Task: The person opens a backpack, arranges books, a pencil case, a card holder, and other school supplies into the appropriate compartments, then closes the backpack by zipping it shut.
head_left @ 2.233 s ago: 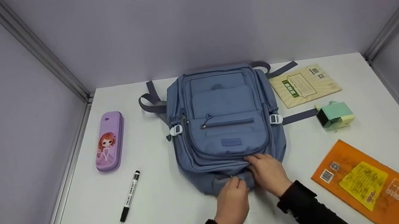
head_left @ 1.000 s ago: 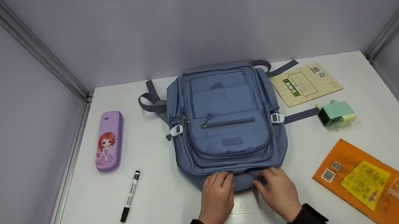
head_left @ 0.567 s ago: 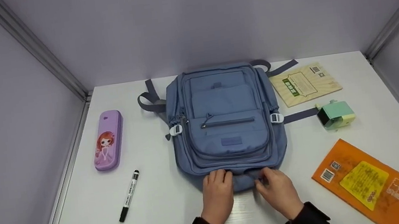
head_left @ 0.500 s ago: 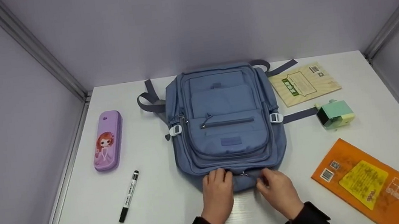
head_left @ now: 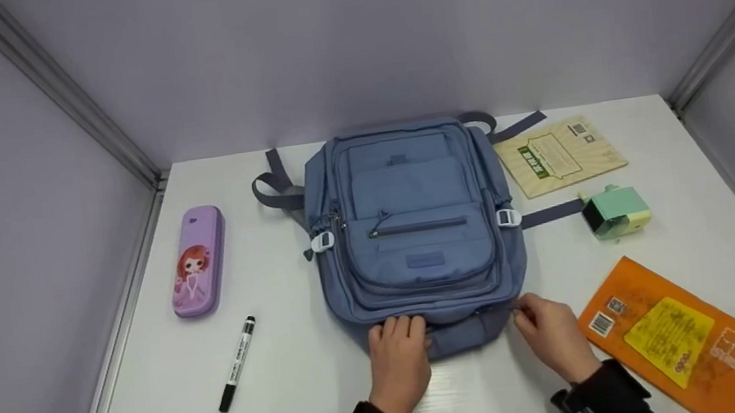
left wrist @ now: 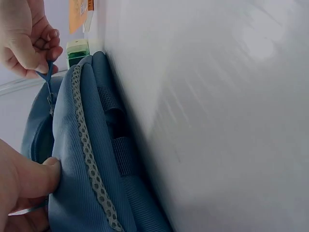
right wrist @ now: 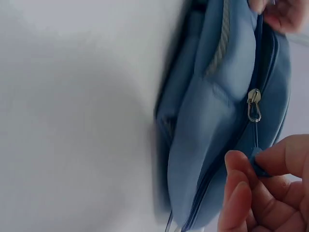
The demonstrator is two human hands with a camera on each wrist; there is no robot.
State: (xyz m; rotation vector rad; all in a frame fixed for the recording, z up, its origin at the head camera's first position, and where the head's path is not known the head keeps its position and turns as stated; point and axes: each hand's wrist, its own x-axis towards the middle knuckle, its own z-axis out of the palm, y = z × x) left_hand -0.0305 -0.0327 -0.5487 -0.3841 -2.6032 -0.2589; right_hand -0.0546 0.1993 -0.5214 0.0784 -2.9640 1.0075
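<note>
A blue backpack (head_left: 416, 193) lies on the white table, its front pockets facing up. My left hand (head_left: 401, 364) grips the fabric at the near edge, thumb against the bag in the left wrist view. Farther right, my right hand (head_left: 555, 334) pinches the cord pull (right wrist: 257, 162) of a zipper between thumb and forefinger. The metal zipper slider (right wrist: 254, 99) sits between both hands, with the cord stretched taut. A dark gap (left wrist: 43, 140) shows in the seam between slider and left hand. The left fingertips are partly hidden behind the fabric.
Left of the bag lie a purple pencil case (head_left: 198, 262) and a black-and-white marker (head_left: 238, 363). On the right are a beige booklet (head_left: 561, 154), a green box-shaped gadget (head_left: 617, 211) and an orange packet (head_left: 681, 336). Straps (head_left: 278, 193) spread out beside the bag.
Both hands have shifted from the bag's near middle; the left took hold further left. The right hand has drawn the zipper pull rightward, and the slider has travelled right along the seam.
</note>
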